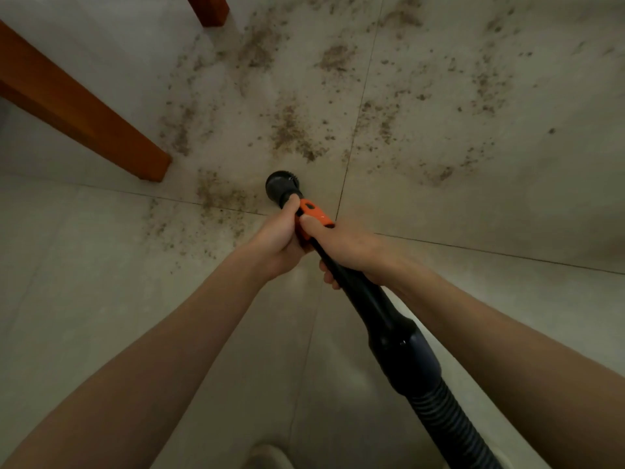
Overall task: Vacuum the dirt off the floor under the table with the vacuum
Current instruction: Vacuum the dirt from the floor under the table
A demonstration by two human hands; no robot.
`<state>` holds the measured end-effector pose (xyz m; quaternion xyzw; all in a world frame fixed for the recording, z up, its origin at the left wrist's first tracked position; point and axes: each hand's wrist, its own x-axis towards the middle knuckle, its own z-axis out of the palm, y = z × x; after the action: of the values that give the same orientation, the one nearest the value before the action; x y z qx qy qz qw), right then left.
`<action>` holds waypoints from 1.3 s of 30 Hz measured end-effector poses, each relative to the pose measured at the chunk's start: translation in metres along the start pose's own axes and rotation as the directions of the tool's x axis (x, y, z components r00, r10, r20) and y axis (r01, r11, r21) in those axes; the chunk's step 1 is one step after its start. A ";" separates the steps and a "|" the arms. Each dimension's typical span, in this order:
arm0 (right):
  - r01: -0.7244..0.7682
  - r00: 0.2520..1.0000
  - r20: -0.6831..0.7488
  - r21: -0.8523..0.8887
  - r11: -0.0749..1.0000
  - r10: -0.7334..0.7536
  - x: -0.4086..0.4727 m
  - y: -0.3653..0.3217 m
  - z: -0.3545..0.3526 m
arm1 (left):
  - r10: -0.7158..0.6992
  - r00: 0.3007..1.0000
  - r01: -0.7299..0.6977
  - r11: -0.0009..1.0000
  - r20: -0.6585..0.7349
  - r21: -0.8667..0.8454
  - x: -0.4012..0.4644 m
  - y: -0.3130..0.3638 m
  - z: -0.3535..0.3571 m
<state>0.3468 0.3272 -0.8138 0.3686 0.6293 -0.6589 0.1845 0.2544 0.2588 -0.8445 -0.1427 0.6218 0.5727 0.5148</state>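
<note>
Left hand [279,236] and right hand [341,250] both clamped on vacuum wand [358,296], left nearer nozzle. Round brush nozzle [281,186] on floor [101,265]; wand axis points ahead; dirt [291,130] lies just beyond nozzle, beside table leg [77,106].

The floor tiles [101,299] are pale grey-beige with thin dark joint lines, speckled with brown dirt [291,130]. The vacuum wand [382,316] is glossy black with an orange collar [313,211]; its hose [443,418] is ribbed black. The table legs [67,96] are reddish-brown wood.
</note>
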 end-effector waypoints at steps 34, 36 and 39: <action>-0.060 0.993 0.094 -0.111 0.992 0.071 -0.021 0.010 0.053 | 0.031 0.997 -0.037 0.996 -0.071 -0.087 -0.043 -0.039 -0.058; -0.058 0.995 0.080 -0.085 0.995 0.065 -0.018 0.007 0.049 | 0.034 0.998 -0.038 0.996 -0.061 -0.076 -0.038 -0.034 -0.055; -0.048 0.996 0.067 -0.052 0.998 0.051 -0.013 0.005 0.045 | 0.045 0.998 -0.047 0.998 -0.034 -0.036 -0.032 -0.027 -0.050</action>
<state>0.3472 0.2803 -0.8109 0.3565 0.6297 -0.6503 0.2314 0.2652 0.1941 -0.8435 -0.1473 0.6228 0.5933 0.4882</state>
